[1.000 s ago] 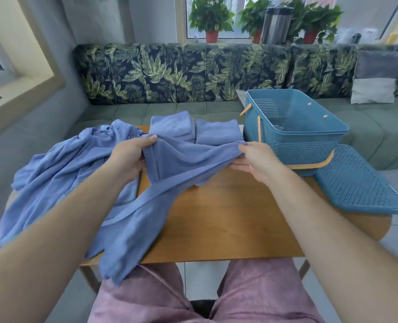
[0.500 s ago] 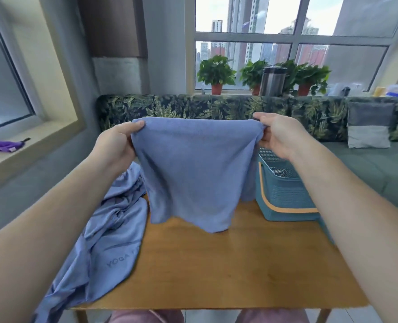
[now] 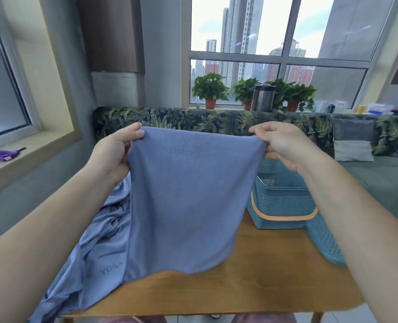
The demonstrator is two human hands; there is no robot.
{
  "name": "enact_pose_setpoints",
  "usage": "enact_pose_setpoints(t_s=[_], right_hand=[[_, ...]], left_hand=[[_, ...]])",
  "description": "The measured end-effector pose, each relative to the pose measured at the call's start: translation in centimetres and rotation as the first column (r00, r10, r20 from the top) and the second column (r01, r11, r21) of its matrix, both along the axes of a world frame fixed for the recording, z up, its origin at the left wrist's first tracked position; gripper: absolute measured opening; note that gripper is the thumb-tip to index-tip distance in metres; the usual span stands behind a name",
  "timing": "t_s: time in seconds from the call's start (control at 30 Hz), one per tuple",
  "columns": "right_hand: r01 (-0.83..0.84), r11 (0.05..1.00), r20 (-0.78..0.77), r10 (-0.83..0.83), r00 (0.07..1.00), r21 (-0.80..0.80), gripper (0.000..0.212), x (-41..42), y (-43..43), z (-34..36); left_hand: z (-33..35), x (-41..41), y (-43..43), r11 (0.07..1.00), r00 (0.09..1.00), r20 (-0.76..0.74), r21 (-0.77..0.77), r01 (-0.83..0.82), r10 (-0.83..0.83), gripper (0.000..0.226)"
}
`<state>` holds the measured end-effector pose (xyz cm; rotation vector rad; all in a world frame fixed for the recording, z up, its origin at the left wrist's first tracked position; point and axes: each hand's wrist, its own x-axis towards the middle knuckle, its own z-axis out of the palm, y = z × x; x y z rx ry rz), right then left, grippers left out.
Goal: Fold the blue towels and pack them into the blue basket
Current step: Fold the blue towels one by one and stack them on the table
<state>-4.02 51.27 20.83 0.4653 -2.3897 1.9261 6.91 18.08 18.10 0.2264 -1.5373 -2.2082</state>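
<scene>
I hold a blue towel [image 3: 188,201] up in the air above the wooden table [image 3: 251,285]. My left hand [image 3: 114,157] pinches its top left corner and my right hand [image 3: 284,145] pinches its top right corner. The towel hangs flat between them, its lower edge just above the tabletop. The blue basket [image 3: 284,206] with an orange band stands on the table's right side, partly behind my right forearm. A pile of unfolded blue towels [image 3: 95,259], one printed YOGA, lies on the left of the table and droops over its edge. The hanging towel hides the table's far middle.
The basket's perforated blue lid [image 3: 326,243] leans at the table's right edge. A leaf-patterned sofa [image 3: 193,122] with a grey cushion [image 3: 353,141] runs behind the table. Potted plants [image 3: 209,89] and a metal flask [image 3: 262,99] stand on the windowsill. A purple item [image 3: 0,155] lies on the left ledge.
Both hands have lifted the towel from the table up to chest height and spread it flat. My view has tilted upward, and the towel now hides the two folded towels.
</scene>
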Motion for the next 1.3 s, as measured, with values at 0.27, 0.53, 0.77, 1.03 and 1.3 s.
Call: enact_pose_setpoints(t_s=[0.27, 0.53, 0.77, 1.03, 1.3], right_hand=[[0.039, 0.987, 0.281, 0.007, 0.96, -0.157, 0.015, -3.8, -2.1, -2.6], [0.049, 0.982, -0.004, -0.051, 0.999, -0.183, 0.015, -3.1, -2.3, -1.1], [0.126, 0.991, 0.023, -0.125, 0.992, -0.035, 0.006, 4.5, -0.4, -15.3], [0.202, 0.966, 0.194, -0.232, 0.953, 0.163, 0.009, 9.4, 1.3, -30.9], [0.259, 0.922, -0.041, -0.258, 0.965, 0.287, 0.002, 11.8, 1.2, -32.0]], left_hand=[[-2.8, -4.7, -2.4, 0.987, 0.975, 0.177, -0.119, -0.111, 0.131, 0.02], [-0.1, -5.0, -2.2, 0.957, 0.983, -0.013, -0.227, -0.179, 0.181, 0.017], [-14.7, 2.8, 1.0, 0.906, 0.943, 0.165, -0.363, -0.216, 0.29, 0.01], [-28.2, 7.9, 4.4, 0.872, 0.88, 0.373, -0.481, -0.089, 0.296, 0.022], [-29.5, 9.9, 5.7, 0.688, 0.888, 0.27, -0.722, -0.069, 0.372, 0.017]])
